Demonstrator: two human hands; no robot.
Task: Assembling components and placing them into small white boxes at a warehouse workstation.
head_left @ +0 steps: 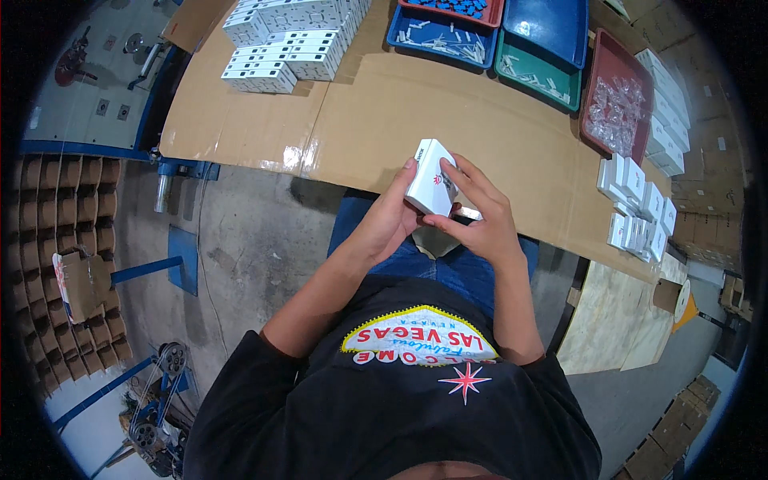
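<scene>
Over the lap, just off the near edge of the table (384, 120), both hands are wrapped round one small white box (432, 186). It's tilted, with a little red mark on the face that's showing. The left hand (390, 226) cups it from the left and underneath, fingers curled, thumb lying up along the left edge. The right hand (480, 222) comes in from the right, fingers half closed; a couple of them lie across the box's right side and the thumb presses in at the bottom corner. So neither hand is flat open or fully fisted, both have a loose grip on the same box. The box isn't touching the table, it's held above the jeans.

Stuff around it: the table is covered in brown cardboard. Far left corner has a big stack of white boxes (288, 40) in rows. Along the far edge sit a blue tray (440, 36) with small white pieces, another blue tray (548, 24) stacked over a green tray (536, 76), and a red tray (616, 100) with clear plastic bits. More white boxes stand on end in a cluster (636, 212) at the right, well apart from the hands. Brown cartons (68, 256) are racked up on the floor to the left.
</scene>
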